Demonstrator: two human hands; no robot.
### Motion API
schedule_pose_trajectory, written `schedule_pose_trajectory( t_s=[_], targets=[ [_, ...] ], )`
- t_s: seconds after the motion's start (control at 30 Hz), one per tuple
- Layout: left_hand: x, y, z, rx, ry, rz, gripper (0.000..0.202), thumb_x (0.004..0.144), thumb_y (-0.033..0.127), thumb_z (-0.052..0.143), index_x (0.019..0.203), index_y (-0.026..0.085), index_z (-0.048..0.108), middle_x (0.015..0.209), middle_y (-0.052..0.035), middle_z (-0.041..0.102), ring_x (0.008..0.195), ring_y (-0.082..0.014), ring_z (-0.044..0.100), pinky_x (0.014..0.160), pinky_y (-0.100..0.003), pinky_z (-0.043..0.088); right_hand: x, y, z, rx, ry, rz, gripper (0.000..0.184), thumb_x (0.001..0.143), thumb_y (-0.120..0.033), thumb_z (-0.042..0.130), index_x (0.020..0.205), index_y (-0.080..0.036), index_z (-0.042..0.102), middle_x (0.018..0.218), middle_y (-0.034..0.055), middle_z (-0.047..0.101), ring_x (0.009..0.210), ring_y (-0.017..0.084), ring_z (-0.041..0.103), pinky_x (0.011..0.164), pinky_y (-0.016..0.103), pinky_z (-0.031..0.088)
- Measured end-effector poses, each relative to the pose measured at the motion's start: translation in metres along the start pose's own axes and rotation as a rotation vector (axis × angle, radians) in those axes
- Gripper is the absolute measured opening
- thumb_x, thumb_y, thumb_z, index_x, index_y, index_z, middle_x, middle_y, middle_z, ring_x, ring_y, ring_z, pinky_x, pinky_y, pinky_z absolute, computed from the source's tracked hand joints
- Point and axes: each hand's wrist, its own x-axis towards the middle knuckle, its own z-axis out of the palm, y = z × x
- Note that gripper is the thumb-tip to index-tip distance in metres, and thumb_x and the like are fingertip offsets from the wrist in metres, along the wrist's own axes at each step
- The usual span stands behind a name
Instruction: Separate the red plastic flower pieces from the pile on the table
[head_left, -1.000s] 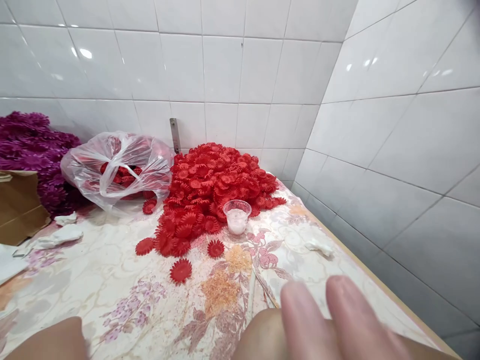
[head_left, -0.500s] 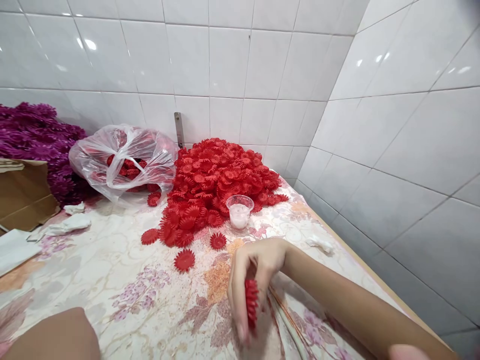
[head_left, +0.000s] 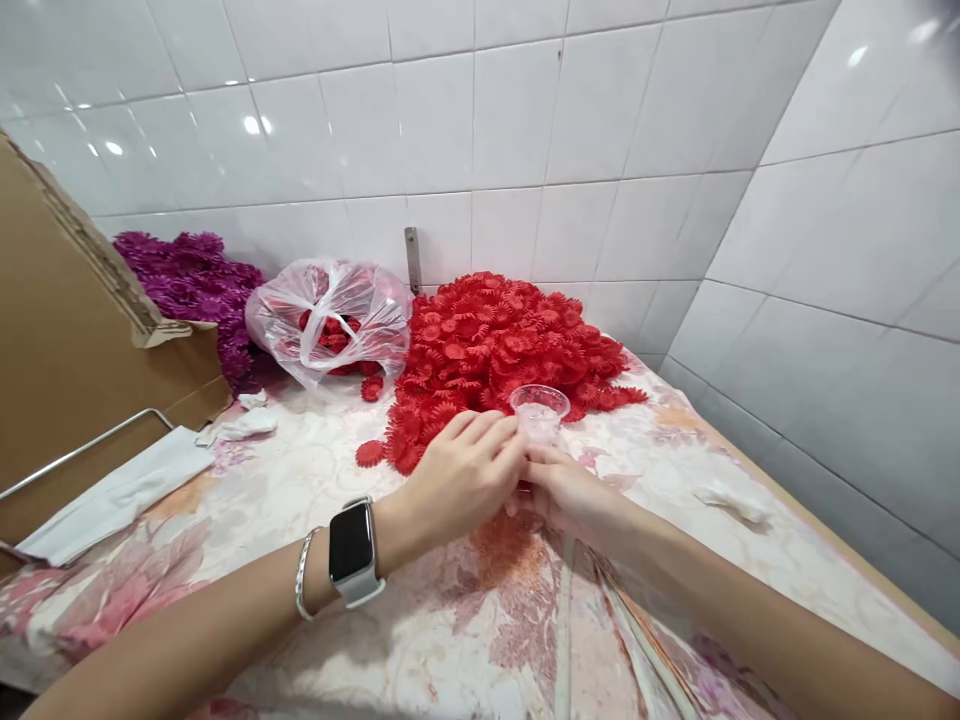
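Note:
My left hand (head_left: 472,465), wearing a watch (head_left: 352,545) and a bracelet (head_left: 304,575) at its wrist, meets my right hand (head_left: 562,490) at mid-table. Both have curled, closed fingers that touch; whatever is between them is hidden. Just beyond the fingertips stands a clear plastic cup (head_left: 540,402) with whitish stuff in it. Behind it rises a heap of red artificial flower heads (head_left: 487,340). Below my right hand runs a pale stem (head_left: 564,630); I cannot tell whether it is held. Several thin stems (head_left: 645,640) lie beside it under my right forearm.
A tied plastic bag (head_left: 330,325) of red flower heads and a purple flower pile (head_left: 199,290) stand along the tiled wall (head_left: 435,120). Cardboard (head_left: 82,300) and white paper (head_left: 127,490) are at left. A crumpled white scrap (head_left: 731,502) lies at right.
My left hand has come in to meet my right hand, which moved forward to the cup. The red flower heads seen in my right hand are now hidden. The view has shifted left.

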Motion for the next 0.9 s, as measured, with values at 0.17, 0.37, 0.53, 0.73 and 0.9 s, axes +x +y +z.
schedule_pose_trajectory(
  t_s=[0.17,0.37,0.53,0.73,0.9],
  targets=[
    [-0.023,-0.021,0.022,-0.037,-0.119,-0.203,0.019,0.088,0.02,0.04,0.092,0.011,0.057,0.087,-0.0086,0.063,0.08,-0.02,0.055,0.071,-0.033,0.047,0.004,0.004,0.0,0.244,-0.139,0.138,0.009,0.073,-0.023,0.06,0.078,-0.015,0.062,0.07,0.0029,0.064,0.055,0.009,0.059,0.058,0.021,0.051],
    [-0.027,-0.014,0.021,-0.183,-0.193,-0.264,0.025,0.091,0.025,0.036,0.09,0.013,0.058,0.082,-0.0066,0.061,0.075,-0.0181,0.053,0.067,-0.03,0.045,0.001,0.01,-0.001,0.106,-0.103,0.124,0.016,0.073,-0.03,0.063,0.081,-0.015,0.061,0.081,0.0059,0.067,0.073,0.016,0.065,0.064,0.026,0.053],
    [-0.029,-0.015,0.022,-0.331,-0.146,-0.311,0.023,0.091,0.024,0.037,0.095,0.014,0.057,0.088,-0.0068,0.062,0.082,-0.0172,0.054,0.072,-0.029,0.045,0.0,0.013,-0.001,0.04,-0.082,0.148,0.026,0.071,-0.037,0.065,0.084,-0.015,0.061,0.085,0.0068,0.068,0.075,0.02,0.068,0.068,0.032,0.054],
    [-0.029,-0.015,0.019,-0.509,-0.116,-0.377,0.02,0.089,0.022,0.042,0.098,0.014,0.057,0.091,-0.0067,0.063,0.085,-0.0164,0.056,0.075,-0.028,0.045,-0.001,0.014,0.0,0.054,-0.08,0.124,0.027,0.071,-0.036,0.065,0.09,-0.018,0.061,0.096,0.0049,0.065,0.074,0.017,0.067,0.069,0.031,0.055],
    [-0.029,-0.014,0.012,-0.727,-0.071,-0.492,0.018,0.087,0.024,0.047,0.098,0.016,0.058,0.093,-0.0046,0.064,0.083,-0.0146,0.058,0.072,-0.025,0.046,0.0,0.01,-0.001,0.05,-0.06,0.13,0.027,0.064,-0.036,0.071,0.08,-0.015,0.065,0.08,0.0047,0.068,0.067,0.015,0.066,0.063,0.026,0.055]
  ],
)
